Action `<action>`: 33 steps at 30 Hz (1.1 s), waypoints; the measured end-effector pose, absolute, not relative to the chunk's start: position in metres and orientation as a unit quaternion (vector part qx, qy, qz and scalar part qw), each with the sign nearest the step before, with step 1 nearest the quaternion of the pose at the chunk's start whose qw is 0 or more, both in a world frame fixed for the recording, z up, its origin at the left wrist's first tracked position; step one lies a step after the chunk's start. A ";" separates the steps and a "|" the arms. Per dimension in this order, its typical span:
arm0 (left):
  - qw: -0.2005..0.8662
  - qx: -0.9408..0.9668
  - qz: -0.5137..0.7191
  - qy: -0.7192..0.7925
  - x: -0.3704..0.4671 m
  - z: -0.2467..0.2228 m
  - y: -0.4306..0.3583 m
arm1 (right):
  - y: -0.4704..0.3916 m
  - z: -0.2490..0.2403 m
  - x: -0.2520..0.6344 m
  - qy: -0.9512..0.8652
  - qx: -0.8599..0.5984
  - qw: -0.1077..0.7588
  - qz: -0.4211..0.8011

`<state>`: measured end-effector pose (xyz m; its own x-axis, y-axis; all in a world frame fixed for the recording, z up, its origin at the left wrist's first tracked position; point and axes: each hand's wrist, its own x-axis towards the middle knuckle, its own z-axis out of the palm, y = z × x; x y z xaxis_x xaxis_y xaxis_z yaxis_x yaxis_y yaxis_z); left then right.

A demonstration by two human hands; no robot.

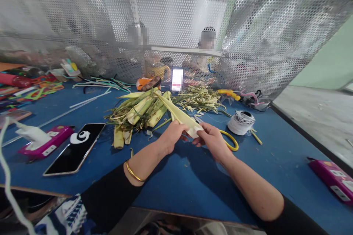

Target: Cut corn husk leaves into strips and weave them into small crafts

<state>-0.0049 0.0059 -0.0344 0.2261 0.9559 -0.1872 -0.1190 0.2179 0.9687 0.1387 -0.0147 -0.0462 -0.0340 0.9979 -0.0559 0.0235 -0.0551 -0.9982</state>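
Observation:
A pale yellow-green corn husk [180,115] is stretched between my two hands, its pointed tip toward the back. My left hand [175,134] pinches its left edge near the wide end. At the bottom right corner, the fingers of my right hand [211,137] are closed on the same husk. Just behind lies a pile of corn husks [139,112] with green strands. Yellow-handled scissors [233,142] lie beside my right hand, partly hidden by it. A spool of white thread [241,122] stands to the right.
A heap of shredded husk [200,99] lies at the back. On the left are a black phone [75,150] and a magenta power strip [56,136] with a white charger. Another magenta strip [332,180] sits far right. A perforated metal screen [176,18] borders the blue table [176,183], with people beyond.

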 end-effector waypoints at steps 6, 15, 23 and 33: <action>0.675 0.451 0.393 0.432 -0.003 -0.030 0.003 | -0.015 -0.047 0.140 -0.505 -0.520 0.489 0.486; 0.331 0.423 0.596 0.597 -0.008 -0.032 0.010 | -0.015 -0.049 0.146 -0.584 -0.597 0.463 0.298; 0.252 0.741 0.391 0.484 -0.006 -0.029 -0.001 | -0.016 -0.052 0.146 -0.631 -0.578 0.437 0.275; 0.291 0.674 0.473 0.487 -0.014 -0.032 0.010 | -0.007 -0.043 0.159 -0.640 -0.629 0.385 0.218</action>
<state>-0.0138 0.0099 -0.0316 0.0782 0.9321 0.3535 0.3809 -0.3556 0.8535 0.1594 -0.0069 -0.0431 0.0862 0.9721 0.2182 0.6371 0.1146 -0.7622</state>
